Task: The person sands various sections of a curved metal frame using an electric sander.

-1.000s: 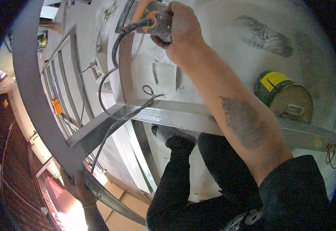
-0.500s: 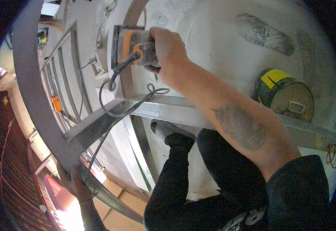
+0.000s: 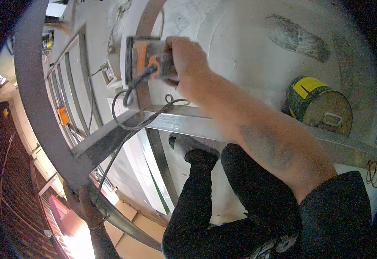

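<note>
My right hand (image 3: 186, 58) is wrapped round an orange and grey electric sander (image 3: 142, 58), smeared by motion. The sander's flat pad faces left, against or close beside a metal upright (image 3: 144, 93); the exact contact is hidden. A dark power cord (image 3: 143, 77) leaves the tool, loops over the crossbar (image 3: 180, 123) and hangs down toward my left hand. At lower left, my left hand (image 3: 85, 205) closes round the grey metal frame bar (image 3: 35, 108), its thumb lying on the near side.
A dark tin with a yellow label (image 3: 311, 88) lies beyond the crossbar at right. Below the crossbar are my bent legs and foot (image 3: 193, 146). Thin wire (image 3: 374, 172) coils at far right. A slatted metal frame (image 3: 72, 82) and a white socket box (image 3: 108, 74) stand at left.
The sander and my right hand have shifted slightly down the upright, toward me, and my right forearm moved with them. My left hand stays on the frame bar.
</note>
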### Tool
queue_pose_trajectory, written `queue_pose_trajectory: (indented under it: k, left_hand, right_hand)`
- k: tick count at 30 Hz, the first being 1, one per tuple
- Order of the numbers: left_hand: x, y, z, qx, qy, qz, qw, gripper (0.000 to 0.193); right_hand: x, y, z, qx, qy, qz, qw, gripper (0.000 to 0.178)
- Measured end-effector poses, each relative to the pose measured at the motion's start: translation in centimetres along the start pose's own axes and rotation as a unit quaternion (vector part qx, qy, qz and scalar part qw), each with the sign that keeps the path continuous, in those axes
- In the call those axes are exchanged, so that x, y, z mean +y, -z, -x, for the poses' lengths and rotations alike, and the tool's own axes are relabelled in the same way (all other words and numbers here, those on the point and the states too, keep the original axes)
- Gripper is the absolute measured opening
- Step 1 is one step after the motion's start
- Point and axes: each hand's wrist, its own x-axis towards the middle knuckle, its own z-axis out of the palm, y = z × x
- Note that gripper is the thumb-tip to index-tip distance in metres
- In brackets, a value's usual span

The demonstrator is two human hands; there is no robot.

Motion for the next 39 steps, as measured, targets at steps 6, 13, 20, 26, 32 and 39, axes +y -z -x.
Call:
queue_pose_trajectory:
  k: [6,13,20,26,32,39]
  left_hand:
    - [-0.5,0.2,0.4,0.028,0.035,0.05,0.998,0.063]
    - [-2.0,0.3,0.2,0.032,0.029,0.106,0.993,0.061]
    - [3.4,-2.2,1.0,0.0,0.043,0.022,0.999,0.064]
    - [2.6,-2.2,0.8,-0.004,0.001,0.02,1.0,0.066]
    - [3.0,-3.5,0.7,-0.012,-0.02,0.003,1.0,0.067]
    - [-0.5,-1.0,0.5,-0.014,-0.01,-0.009,1.0,0.066]
  right_hand:
    - [-1.3,-0.3,-0.2,0.004,0.054,-0.038,0.998,0.016]
    - [3.4,0.5,1.4,-0.008,0.052,0.125,0.991,0.023]
    - [2.5,1.0,0.6,0.008,-0.028,0.055,0.998,0.048]
    - [-0.9,0.5,-0.8,-0.061,0.027,-0.055,0.996,0.02]
    - [-4.9,1.2,-3.4,-0.045,0.068,-0.181,0.98,0.019]
    - [-4.5,0.9,-2.9,-0.076,0.094,-0.205,0.971,0.027]
